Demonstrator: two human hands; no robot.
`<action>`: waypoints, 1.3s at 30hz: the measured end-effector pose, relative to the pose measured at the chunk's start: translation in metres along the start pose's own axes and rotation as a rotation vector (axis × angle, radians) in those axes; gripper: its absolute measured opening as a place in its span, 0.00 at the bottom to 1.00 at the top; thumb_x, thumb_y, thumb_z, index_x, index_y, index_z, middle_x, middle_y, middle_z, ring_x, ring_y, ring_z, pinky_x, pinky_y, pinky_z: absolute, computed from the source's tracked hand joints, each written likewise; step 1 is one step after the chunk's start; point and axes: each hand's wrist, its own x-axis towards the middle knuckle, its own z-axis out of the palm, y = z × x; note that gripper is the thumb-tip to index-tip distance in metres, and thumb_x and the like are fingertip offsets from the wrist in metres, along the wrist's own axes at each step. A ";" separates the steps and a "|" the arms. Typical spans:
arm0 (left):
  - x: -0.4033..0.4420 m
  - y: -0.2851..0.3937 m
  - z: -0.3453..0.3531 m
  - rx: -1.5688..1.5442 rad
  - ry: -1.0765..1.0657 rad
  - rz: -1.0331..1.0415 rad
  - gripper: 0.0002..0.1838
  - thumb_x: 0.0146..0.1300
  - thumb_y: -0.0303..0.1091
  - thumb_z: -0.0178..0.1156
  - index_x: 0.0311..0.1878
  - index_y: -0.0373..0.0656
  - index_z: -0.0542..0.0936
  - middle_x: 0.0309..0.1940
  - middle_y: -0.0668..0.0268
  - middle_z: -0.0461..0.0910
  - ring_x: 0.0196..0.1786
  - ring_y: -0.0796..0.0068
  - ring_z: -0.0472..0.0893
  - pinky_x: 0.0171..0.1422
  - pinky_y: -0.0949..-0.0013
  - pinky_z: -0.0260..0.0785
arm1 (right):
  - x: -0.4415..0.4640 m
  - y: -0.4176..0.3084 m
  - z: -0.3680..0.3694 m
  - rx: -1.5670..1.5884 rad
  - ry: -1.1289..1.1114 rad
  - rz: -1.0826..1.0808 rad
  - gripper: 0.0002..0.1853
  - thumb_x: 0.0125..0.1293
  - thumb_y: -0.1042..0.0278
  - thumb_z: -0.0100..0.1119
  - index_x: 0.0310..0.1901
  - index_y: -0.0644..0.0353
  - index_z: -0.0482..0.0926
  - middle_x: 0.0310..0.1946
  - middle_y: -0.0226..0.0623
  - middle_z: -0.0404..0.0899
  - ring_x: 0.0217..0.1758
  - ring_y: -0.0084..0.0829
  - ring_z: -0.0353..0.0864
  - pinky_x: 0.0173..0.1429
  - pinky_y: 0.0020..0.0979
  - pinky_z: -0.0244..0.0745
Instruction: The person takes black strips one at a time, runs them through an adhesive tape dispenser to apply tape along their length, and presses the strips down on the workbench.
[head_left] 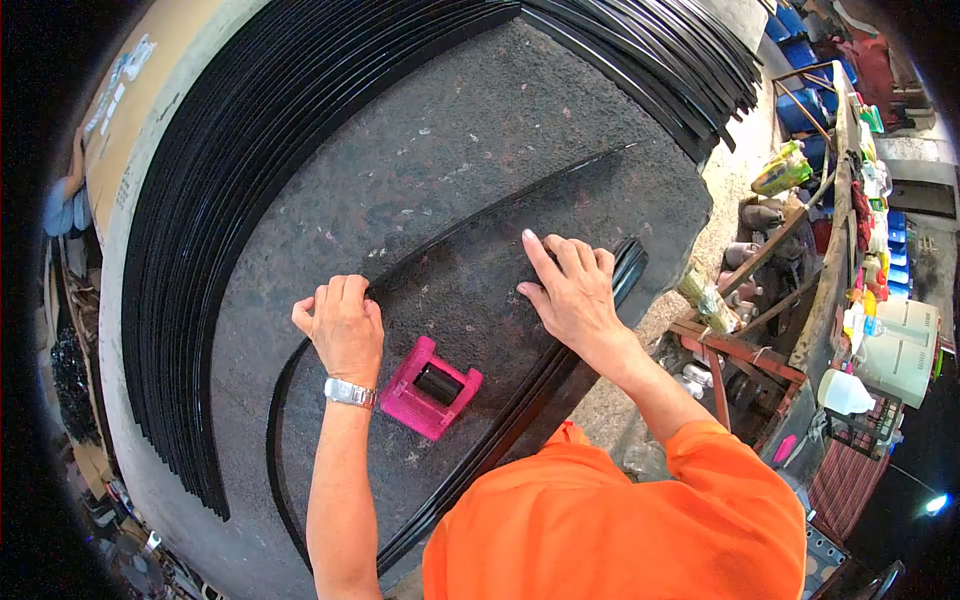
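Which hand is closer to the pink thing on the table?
Left. In the picture, the left hand is close by, just up and left of the pink thing; the right hand is farther away, up and to the right.

Bright, even light on the speckled dark-grey worktop (460, 150), sheen on the long glossy black strips (185, 250) along its left edge, small white lamp (936, 504) glaring beyond its right edge, fisheye curving, blackened corners

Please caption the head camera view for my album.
Left hand holding a long black strip, right hand open over a dark tabletop, a pink frame nearby.
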 end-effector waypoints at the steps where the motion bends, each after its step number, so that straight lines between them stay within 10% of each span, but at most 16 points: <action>1: 0.000 0.000 0.000 0.004 -0.001 -0.001 0.13 0.53 0.26 0.68 0.42 0.51 0.80 0.38 0.71 0.79 0.48 0.68 0.79 0.63 0.55 0.59 | 0.004 -0.001 0.002 0.002 0.011 0.000 0.38 0.57 0.57 0.76 0.70 0.54 0.73 0.56 0.34 0.73 0.58 0.36 0.73 0.57 0.44 0.62; 39: -0.001 0.001 0.004 0.002 -0.009 -0.027 0.13 0.54 0.25 0.67 0.42 0.50 0.80 0.39 0.70 0.80 0.47 0.66 0.79 0.62 0.55 0.60 | 0.036 -0.037 0.028 0.030 0.013 -0.148 0.41 0.56 0.51 0.75 0.72 0.48 0.72 0.53 0.33 0.71 0.56 0.35 0.72 0.56 0.44 0.61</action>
